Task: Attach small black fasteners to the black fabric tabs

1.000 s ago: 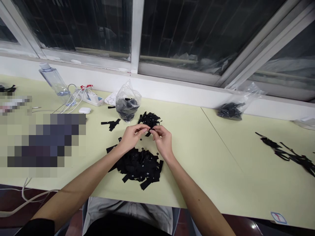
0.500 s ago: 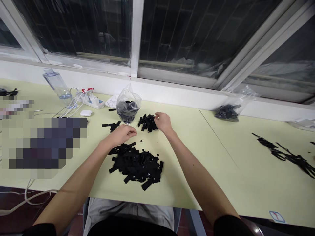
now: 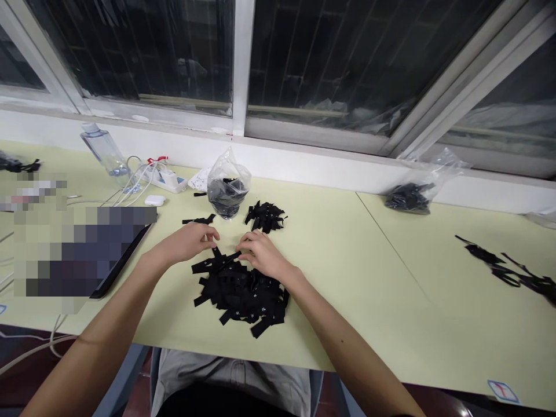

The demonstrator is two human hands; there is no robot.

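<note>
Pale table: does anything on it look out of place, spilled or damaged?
A few black strips lie loose left of the small pile, apart from it and the large pile, so they look stray. No damage is visible.

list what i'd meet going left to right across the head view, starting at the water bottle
Water bottle → white case → left hand → right hand → clear bag with black pieces in it → loose black straps near the right edge.

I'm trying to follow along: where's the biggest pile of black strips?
In the head view, the biggest pile lies left of centre on the table, nearer the camera than the smaller pile, with the right hand at its far edge.
</note>
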